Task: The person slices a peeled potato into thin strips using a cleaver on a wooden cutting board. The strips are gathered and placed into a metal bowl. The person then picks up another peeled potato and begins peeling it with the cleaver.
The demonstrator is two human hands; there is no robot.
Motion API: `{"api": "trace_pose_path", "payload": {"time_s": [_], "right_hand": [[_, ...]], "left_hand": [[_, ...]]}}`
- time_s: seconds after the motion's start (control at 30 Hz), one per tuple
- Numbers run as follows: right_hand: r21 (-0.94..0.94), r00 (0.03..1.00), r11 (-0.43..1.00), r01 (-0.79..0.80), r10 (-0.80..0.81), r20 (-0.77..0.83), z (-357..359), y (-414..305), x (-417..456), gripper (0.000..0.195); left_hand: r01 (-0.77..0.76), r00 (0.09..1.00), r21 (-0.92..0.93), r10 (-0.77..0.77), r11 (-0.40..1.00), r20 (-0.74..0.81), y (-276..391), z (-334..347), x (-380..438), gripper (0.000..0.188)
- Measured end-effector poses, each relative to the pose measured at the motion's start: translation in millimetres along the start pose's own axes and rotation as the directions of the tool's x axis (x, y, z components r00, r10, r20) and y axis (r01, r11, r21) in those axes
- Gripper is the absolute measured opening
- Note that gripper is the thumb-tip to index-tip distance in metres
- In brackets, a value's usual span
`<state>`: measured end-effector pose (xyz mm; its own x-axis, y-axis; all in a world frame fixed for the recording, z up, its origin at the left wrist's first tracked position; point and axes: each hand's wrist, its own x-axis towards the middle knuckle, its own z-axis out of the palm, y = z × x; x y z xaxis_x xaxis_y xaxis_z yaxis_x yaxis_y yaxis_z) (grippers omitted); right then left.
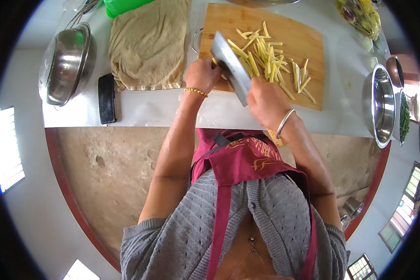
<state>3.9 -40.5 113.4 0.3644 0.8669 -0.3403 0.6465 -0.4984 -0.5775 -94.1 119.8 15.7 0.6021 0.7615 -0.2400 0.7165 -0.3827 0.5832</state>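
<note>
My right hand (pixel 268 103) is closed around the handle of a Chinese cleaver (pixel 233 68). Its broad steel blade slants over the left part of a wooden cutting board (pixel 302 38). My left hand (pixel 202 74) is at the board's left front edge, close against the blade. Between its fingers and the steel shows a bit of pale yellow vegetable (pixel 215 61), mostly hidden by the hand. To the right of the blade, cut yellow vegetable sticks (pixel 266 56), like potato, lie in a loose heap. A smaller group of sticks (pixel 301 78) lies apart, farther right.
Left of the board are a tan cloth (pixel 147 49), a black phone-like object (pixel 106 98) and a tilted steel basin (pixel 64 64). A green plastic item (pixel 126 6) is behind the cloth. At right stand a steel bowl (pixel 383 105), chopped greens (pixel 404 117) and a bagged vegetable (pixel 361 17).
</note>
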Motion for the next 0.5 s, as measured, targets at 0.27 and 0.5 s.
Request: {"api": "trace_pose_path", "payload": {"time_s": [0.27, 0.5], "right_hand": [[0.501, 0.929, 0.864, 0.040, 0.152, -0.336, -17.9, 37.1, -42.9, 0.011], [0.542, 0.902, 0.841, -0.006, 0.238, -0.360, -28.5, 61.5, -59.8, 0.016]], "left_hand": [[-0.268, 0.895, 0.211, 0.324, 0.940, -0.308, 27.2, 8.6, -1.8, 0.010], [-0.465, 0.727, 0.494, 0.636, 0.734, -0.260, 52.8, 3.2, 31.0, 0.015]]}}
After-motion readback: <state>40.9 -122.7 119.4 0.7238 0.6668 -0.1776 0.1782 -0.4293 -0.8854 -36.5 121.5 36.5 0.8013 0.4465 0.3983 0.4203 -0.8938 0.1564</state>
